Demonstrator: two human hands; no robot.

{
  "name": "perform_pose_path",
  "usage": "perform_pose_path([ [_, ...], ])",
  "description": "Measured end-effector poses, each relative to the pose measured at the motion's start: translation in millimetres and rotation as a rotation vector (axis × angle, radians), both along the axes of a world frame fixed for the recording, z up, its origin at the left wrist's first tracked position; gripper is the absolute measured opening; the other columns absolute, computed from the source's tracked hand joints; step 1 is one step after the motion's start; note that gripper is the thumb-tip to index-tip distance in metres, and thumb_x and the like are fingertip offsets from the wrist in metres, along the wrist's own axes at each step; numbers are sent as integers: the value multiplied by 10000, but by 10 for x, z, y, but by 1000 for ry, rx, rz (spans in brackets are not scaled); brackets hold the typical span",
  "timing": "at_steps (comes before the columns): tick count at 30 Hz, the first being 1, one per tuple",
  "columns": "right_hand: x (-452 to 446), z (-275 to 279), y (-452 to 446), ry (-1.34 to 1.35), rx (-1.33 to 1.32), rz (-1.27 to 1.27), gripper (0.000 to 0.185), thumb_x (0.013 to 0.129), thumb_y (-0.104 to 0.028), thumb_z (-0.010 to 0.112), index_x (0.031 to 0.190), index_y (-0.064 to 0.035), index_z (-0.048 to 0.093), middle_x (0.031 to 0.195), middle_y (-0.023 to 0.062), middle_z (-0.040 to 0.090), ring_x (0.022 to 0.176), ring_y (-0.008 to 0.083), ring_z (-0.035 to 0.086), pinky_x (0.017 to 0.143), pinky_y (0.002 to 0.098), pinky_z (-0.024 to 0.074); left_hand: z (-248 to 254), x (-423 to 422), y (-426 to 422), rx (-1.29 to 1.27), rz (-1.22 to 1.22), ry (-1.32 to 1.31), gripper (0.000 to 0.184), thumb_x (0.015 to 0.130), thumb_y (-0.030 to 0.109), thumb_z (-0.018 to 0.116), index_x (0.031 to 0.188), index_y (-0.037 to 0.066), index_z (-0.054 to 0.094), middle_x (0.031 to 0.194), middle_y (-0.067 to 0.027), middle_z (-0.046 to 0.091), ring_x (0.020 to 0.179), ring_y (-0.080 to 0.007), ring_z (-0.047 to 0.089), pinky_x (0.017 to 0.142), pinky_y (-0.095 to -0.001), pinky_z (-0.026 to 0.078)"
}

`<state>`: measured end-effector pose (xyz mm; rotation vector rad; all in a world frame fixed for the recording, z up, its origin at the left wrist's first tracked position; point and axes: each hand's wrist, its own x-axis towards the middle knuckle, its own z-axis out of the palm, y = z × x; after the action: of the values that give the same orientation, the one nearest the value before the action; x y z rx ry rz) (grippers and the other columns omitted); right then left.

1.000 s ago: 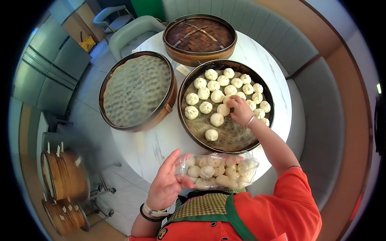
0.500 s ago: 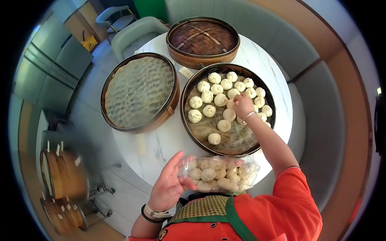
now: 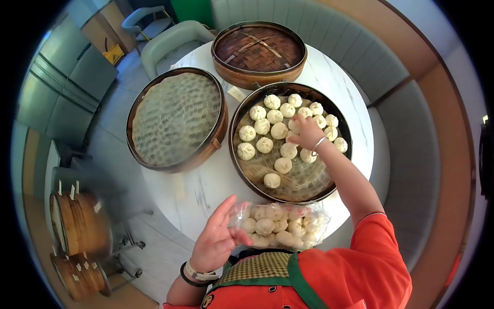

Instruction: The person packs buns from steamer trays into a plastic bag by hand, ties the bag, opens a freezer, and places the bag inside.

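Observation:
My left hand is at the left end of a clear plastic bag filled with several white buns. One finger points up beside the bag while others curl against its edge, partly hidden. My right hand reaches into a round bamboo steamer, fingers bent around a pleated steamed bun. Its fingertips partly cover that bun. More pleated buns are spread over the woven steamer base, mostly at the back and right. A single bun sits near the front.
A steamer tray with a pale liner stands to the left. Behind is a steamer with a woven lid. All rest on a round marble-patterned table. A grey bench curves around the right. Stacked steamers stand at lower left.
My right hand has shifted slightly left among the buns, its fingers reaching to another spot. The left hand and bag stay nearly in place. The view has moved a little.

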<state>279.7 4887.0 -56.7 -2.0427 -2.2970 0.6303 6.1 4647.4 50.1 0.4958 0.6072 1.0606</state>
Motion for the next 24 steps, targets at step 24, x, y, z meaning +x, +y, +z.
perform_pose_path([
  [24, 291, -268, -170, 1432, -681, -457, 544, 709, -58, 648, 1202, -58, 416, 1121, 80, 515, 1013, 208, 521, 864, 357, 449, -26, -22, 3, 2, -5, -30, 790, 759, 94, 567, 1387, 38, 91, 1377, -174, 234, 860, -237, 550, 806, -368, 458],
])
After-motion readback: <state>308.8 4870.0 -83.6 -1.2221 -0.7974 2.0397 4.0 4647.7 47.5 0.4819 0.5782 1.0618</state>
